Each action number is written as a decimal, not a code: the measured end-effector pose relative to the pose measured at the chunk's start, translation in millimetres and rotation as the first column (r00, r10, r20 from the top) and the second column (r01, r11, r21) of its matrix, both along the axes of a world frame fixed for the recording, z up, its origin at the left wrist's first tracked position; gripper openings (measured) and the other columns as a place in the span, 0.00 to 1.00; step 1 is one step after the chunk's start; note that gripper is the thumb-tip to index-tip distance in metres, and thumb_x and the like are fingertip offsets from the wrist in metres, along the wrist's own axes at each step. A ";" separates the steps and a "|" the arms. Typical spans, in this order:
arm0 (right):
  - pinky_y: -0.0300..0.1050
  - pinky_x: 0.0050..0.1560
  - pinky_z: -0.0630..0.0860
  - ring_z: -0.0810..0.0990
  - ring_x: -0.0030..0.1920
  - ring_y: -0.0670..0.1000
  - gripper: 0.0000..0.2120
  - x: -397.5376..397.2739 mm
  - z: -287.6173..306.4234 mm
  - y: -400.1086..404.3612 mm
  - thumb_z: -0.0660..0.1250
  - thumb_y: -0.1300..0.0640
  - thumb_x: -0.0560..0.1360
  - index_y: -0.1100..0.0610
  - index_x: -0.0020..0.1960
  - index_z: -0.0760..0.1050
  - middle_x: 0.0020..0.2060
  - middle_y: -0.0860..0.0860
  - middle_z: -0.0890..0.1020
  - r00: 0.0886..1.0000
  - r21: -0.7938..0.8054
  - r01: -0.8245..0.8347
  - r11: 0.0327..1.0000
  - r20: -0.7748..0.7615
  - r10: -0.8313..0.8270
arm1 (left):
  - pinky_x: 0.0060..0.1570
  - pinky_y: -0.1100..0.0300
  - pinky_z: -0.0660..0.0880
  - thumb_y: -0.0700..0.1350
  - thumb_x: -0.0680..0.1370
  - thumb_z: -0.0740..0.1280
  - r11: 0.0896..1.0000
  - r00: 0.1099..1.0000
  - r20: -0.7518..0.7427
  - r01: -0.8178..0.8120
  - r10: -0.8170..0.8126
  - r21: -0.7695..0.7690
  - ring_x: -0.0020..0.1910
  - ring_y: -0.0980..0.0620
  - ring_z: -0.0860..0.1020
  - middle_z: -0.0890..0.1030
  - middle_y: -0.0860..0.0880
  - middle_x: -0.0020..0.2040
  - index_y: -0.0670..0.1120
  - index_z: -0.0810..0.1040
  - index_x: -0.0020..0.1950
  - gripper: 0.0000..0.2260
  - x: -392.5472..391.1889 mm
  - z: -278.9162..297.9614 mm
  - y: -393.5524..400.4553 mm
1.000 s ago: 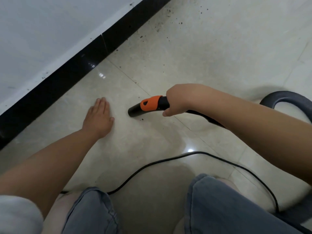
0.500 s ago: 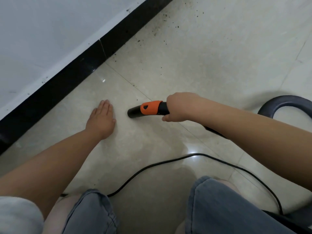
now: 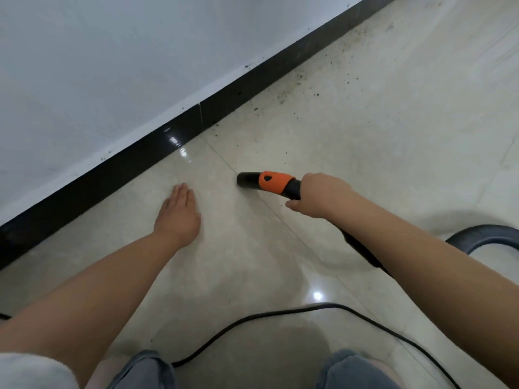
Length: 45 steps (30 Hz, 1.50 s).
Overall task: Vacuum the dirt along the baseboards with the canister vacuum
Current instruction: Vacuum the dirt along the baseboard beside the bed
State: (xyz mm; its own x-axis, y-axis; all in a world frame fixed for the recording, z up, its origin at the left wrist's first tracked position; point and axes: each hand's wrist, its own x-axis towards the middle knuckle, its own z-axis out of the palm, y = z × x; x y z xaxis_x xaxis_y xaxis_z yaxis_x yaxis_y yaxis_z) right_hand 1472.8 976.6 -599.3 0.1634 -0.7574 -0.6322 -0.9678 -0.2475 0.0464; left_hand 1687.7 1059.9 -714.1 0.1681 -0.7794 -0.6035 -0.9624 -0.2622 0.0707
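Note:
My right hand (image 3: 323,196) grips the black vacuum nozzle (image 3: 248,179) just behind its orange collar (image 3: 273,181). The nozzle's open end points left, low over the pale tile floor, a short way from the black baseboard (image 3: 179,136). Dark dirt specks (image 3: 300,80) lie scattered on the floor along the baseboard, farther up and to the right of the nozzle. My left hand (image 3: 177,213) rests flat on the tile with straight fingers, left of the nozzle. The black hose (image 3: 362,249) runs back under my right forearm.
A grey-white wall (image 3: 112,66) rises above the baseboard. A thin black power cord (image 3: 266,314) curves across the floor in front of my knees (image 3: 356,369). A dark curved part of the vacuum (image 3: 483,234) shows at the right edge.
The nozzle and my right hand have moved a little forward and right along the floor toward the dirt. The view has shifted, showing more wall. My left hand stays flat on the tile.

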 end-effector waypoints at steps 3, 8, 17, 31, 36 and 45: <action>0.43 0.37 0.67 0.73 0.40 0.54 0.17 15.7 -6.7 -20.3 0.61 0.45 0.77 0.59 0.54 0.70 0.32 0.49 0.67 0.999 -0.013 0.027 1.000 0.030 -0.027 | 0.76 0.55 0.45 0.46 0.83 0.48 1.000 1.000 -0.010 -0.019 0.019 -0.011 0.77 0.45 0.41 0.40 0.40 0.77 0.36 0.40 0.76 0.26 1.5 0.2 -7.4; 0.40 0.27 0.63 0.73 0.39 0.53 0.15 17.8 -7.7 -18.1 0.62 0.46 0.76 0.57 0.47 0.66 0.31 0.49 0.68 1.000 0.008 -0.001 1.000 0.021 0.001 | 0.75 0.55 0.45 0.46 0.83 0.48 0.998 0.999 -0.031 -0.042 0.040 -0.039 0.77 0.46 0.40 0.40 0.41 0.77 0.37 0.41 0.77 0.26 3.4 2.9 -24.9; 0.43 0.35 0.68 0.73 0.37 0.53 0.21 28.0 2.0 -54.3 0.60 0.42 0.77 0.60 0.54 0.71 0.31 0.50 0.67 0.996 -0.051 0.089 0.995 0.001 -0.089 | 0.75 0.55 0.44 0.46 0.83 0.47 0.999 0.999 -0.031 -0.011 0.010 -0.048 0.77 0.47 0.39 0.39 0.42 0.77 0.38 0.41 0.77 0.26 12.3 5.8 -65.9; 0.45 0.40 0.68 0.72 0.42 0.55 0.20 19.2 2.6 -45.5 0.60 0.50 0.77 0.62 0.62 0.61 0.43 0.54 0.71 0.982 0.110 0.160 0.981 0.086 -0.170 | 0.75 0.54 0.43 0.50 0.83 0.48 0.989 0.992 -0.039 0.120 -0.117 0.084 0.76 0.48 0.36 0.34 0.44 0.76 0.40 0.37 0.76 0.29 9.2 -4.4 -72.2; 0.44 0.35 0.65 0.72 0.38 0.54 0.13 -19.1 2.6 -67.5 0.60 0.52 0.78 0.58 0.52 0.57 0.35 0.50 0.69 0.984 0.178 0.126 0.976 0.104 -0.146 | 0.75 0.53 0.40 0.53 0.83 0.47 0.986 0.991 -0.031 0.135 -0.132 0.096 0.76 0.48 0.34 0.31 0.44 0.75 0.41 0.34 0.76 0.30 4.2 -7.9 -72.0; 0.43 0.40 0.65 0.71 0.42 0.54 0.17 -0.4 -6.3 -77.5 0.57 0.48 0.79 0.60 0.59 0.64 0.41 0.52 0.71 0.973 0.099 0.004 0.995 0.228 -0.026 | 0.74 0.55 0.37 0.56 0.82 0.46 0.990 0.990 -0.010 0.138 -0.137 0.036 0.75 0.49 0.34 0.32 0.44 0.76 0.41 0.34 0.76 0.31 7.4 -18.6 -61.4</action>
